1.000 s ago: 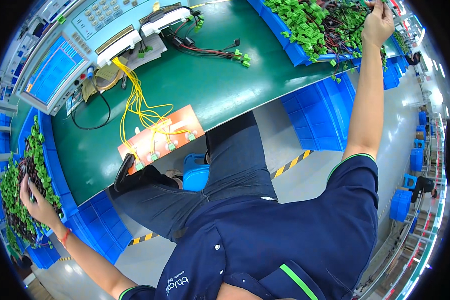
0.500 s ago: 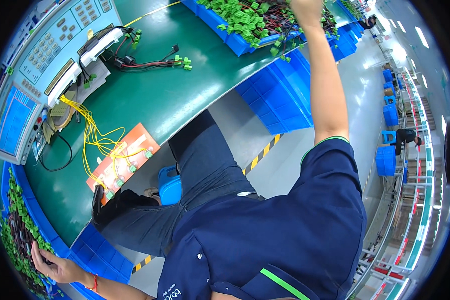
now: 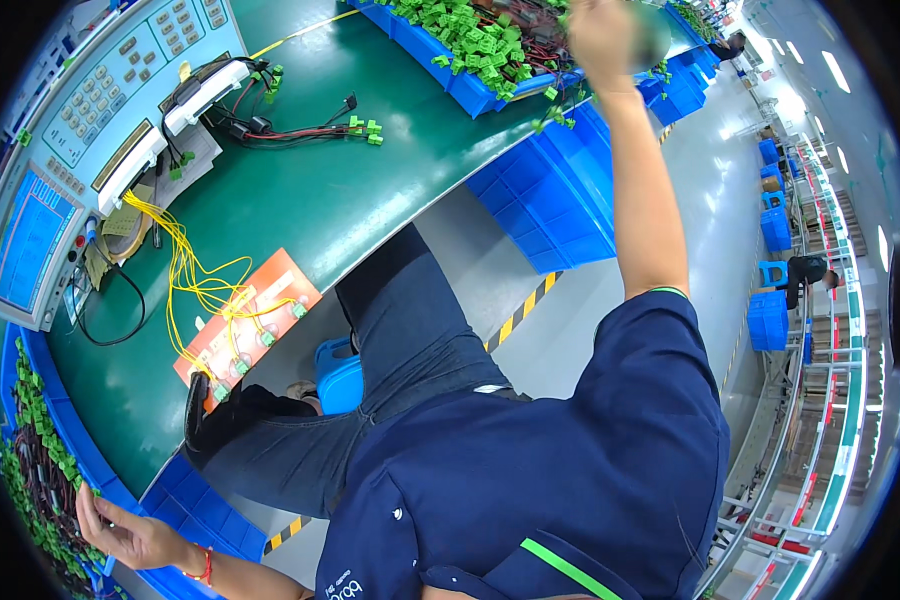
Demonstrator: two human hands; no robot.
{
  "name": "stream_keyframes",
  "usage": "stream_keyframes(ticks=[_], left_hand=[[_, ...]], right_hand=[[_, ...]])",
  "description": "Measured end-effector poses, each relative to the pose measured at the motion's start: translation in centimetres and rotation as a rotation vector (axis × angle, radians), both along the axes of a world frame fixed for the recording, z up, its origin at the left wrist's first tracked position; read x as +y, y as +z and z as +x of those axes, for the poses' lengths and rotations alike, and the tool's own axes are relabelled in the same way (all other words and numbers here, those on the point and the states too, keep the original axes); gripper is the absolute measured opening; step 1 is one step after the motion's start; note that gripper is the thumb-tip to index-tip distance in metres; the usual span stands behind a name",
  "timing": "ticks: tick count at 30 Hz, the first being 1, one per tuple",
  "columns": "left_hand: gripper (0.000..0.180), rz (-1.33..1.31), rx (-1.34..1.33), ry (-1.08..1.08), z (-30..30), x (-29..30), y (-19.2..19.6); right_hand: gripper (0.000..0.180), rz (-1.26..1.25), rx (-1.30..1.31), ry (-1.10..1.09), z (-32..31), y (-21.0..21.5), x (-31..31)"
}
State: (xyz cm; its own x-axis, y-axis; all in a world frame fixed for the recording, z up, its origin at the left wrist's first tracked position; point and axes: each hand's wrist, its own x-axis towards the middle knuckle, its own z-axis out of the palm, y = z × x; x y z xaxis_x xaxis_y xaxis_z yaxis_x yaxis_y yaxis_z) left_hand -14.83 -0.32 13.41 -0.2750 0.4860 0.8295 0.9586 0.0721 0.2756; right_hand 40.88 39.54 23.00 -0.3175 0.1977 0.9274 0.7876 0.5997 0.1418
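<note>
My left hand (image 3: 130, 538) is at the lower left, over the inner edge of a blue bin (image 3: 80, 425) of wire harnesses (image 3: 40, 480) with green connectors. Its thumb and fingers are apart, and nothing shows between them. Far off at the top, my right hand (image 3: 602, 45) reaches over another blue bin (image 3: 470, 92) heaped with green connectors (image 3: 470, 45) and dark red and black wires. The right fingertips are blurred near the picture's upper edge, so what they hold, if anything, is hidden. Several green-ended wires (image 3: 560, 115) hang over that bin's side below the hand.
An orange fixture board (image 3: 280, 275) with yellow wires (image 3: 185, 270) lies at the green table's (image 3: 370, 200) near edge. Left of it stands a tester (image 3: 90, 100) with a screen. A few harnesses (image 3: 290, 132) lie beyond. Blue crates (image 3: 550, 190) stand beside the table.
My right hand has shifted slightly left and down over the far bin. My left hand has moved a little right, toward the near bin's inner edge.
</note>
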Motion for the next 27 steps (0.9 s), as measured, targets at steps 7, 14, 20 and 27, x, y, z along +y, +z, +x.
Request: stream_keyframes(ticks=[7, 14, 20, 27], left_hand=[[0.024, -0.097, 0.045, 0.005, 0.4, -1.6, -0.8], [0.023, -0.05, -0.093, 0.012, 1.3, -2.5, -1.9], [0.022, -0.091, -0.009, 0.055, 1.4, -3.1, -1.6], [0.022, -0.04, -0.096, 0.043, 1.9, -3.9, -1.9]], right_hand=[[0.024, -0.687, 0.117, -0.055, 0.8, -5.3, 1.9], [0.053, -1.03, -0.285, -0.214, 5.9, -4.2, 6.8], [0.022, -0.668, -0.442, -0.499, 5.1, 3.0, 6.8], [0.024, -0.76, -0.153, -0.246, 4.0, 8.6, 7.6]])
